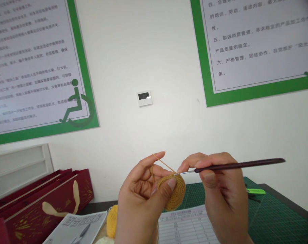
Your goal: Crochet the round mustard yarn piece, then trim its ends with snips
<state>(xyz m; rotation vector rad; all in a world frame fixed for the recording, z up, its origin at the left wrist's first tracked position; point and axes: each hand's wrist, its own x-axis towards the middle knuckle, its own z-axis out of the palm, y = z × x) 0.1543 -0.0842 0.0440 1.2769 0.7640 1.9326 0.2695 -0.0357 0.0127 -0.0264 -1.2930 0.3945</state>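
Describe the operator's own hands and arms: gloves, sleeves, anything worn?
Left hand and right hand are both bare human hands: no gloves, no cables, no markings I can make out. Neither wrist shows a sleeve, watch or bracelet down to the frame's bottom edge. Parts of each hand are hidden, so rings can't be ruled out.

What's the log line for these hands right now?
left hand: pinches crochet circle, yarn over finger | right hand: holds hook, tip at circle's edge | nearby: green mat
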